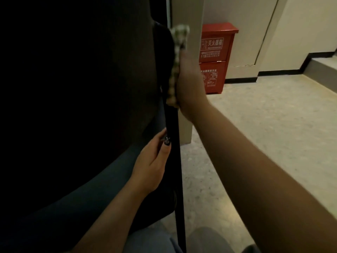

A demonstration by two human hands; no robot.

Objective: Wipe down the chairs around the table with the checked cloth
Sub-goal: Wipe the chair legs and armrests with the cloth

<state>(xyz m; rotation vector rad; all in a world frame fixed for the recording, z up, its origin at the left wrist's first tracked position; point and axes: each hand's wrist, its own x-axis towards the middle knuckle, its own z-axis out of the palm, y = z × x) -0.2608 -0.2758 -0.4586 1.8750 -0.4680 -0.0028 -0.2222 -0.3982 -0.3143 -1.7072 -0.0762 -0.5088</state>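
A dark chair (76, 99) fills the left half of the view, tipped so that its thin black leg (177, 176) runs up the middle. My right hand (189, 88) presses the checked cloth (177, 57) flat against the upper part of that leg. The cloth is bunched and sticks out above my fingers. Lower down, my left hand (153, 161) holds the same leg, with the thumb lying along it. The chair's blue seat (102, 183) shows dimly under my left forearm.
A red fire-extinguisher cabinet (216, 57) stands against the pale wall behind. A cream pillar or table leg (186, 128) rises just right of the chair leg. Speckled floor (264, 134) spreads to the right, with a raised step (321, 68) at the far right.
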